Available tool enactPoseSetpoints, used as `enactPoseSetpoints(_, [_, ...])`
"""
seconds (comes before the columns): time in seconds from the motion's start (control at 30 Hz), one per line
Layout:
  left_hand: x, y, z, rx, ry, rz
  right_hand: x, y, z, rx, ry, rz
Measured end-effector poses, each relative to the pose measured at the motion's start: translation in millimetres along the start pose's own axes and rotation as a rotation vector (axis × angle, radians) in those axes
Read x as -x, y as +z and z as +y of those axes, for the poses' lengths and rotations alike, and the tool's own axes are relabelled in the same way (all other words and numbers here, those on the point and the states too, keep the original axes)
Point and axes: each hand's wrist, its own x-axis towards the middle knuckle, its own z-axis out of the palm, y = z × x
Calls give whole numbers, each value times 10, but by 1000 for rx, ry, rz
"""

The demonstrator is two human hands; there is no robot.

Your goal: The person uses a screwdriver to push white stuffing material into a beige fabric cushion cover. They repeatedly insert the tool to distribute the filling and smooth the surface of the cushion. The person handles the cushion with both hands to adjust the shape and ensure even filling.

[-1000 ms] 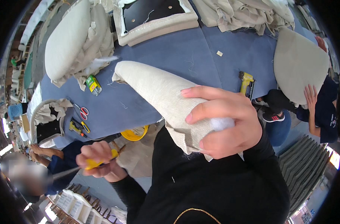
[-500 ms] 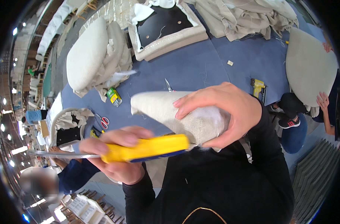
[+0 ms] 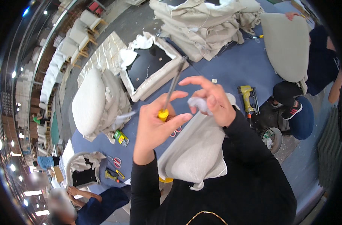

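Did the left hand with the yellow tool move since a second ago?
Yes, up and rightward: the left hand was below the green box in the picture; now it's right of it and slightly higher.

We're seeing a yellow handle [image 3: 163,115] in our left fingers [image 3: 180,94], white fluff [image 3: 199,104] at our right fingers [image 3: 195,80], plain off-white cushion [image 3: 197,148] below them, blue-grey tabletop [image 3: 233,69] beyond, yellow-and-black stapler [image 3: 247,98] to their right.
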Motion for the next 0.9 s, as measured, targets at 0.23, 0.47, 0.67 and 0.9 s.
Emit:
enactPoseSetpoints(0.23, [-269, 366, -290, 18, 63, 199, -134, 6, -47, -135, 114, -3])
enactPoseSetpoints(0.47, [-184, 48, -282, 185, 99, 354, -167, 4, 43, -15, 92, 45])
enactPoseSetpoints(0.67, [-171, 68, -435, 141, 102, 384, -294, 154, 168, 171, 41, -63])
enactPoseSetpoints(0.9, [-135, -268, -548, 624, 116, 563, -474, 149, 362, -341, 67, 438])
